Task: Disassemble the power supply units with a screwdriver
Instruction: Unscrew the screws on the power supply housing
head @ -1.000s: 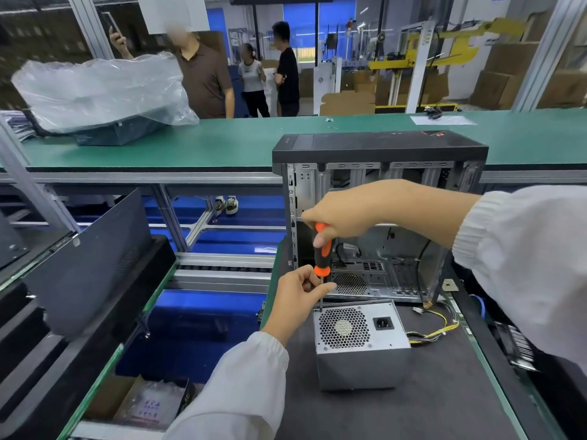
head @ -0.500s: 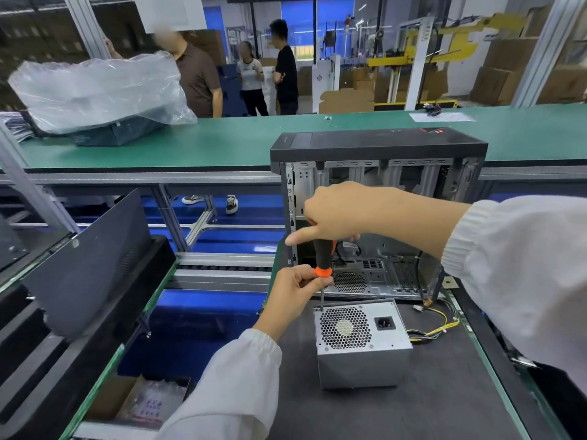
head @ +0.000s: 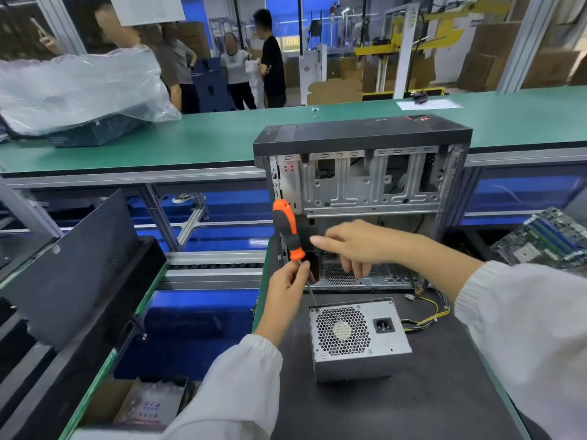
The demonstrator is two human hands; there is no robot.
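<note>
One grey power supply unit (head: 359, 341), honeycomb fan grille up.

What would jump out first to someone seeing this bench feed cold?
The orange-and-black screwdriver stands up mid-frame, its tip at the near-left corner screw of the grey power supply unit on the dark mat; the left hand pinches its shaft, while the right hand hovers open beside the handle. Behind them looms the opened computer case, bare metal bays showing.
</note>
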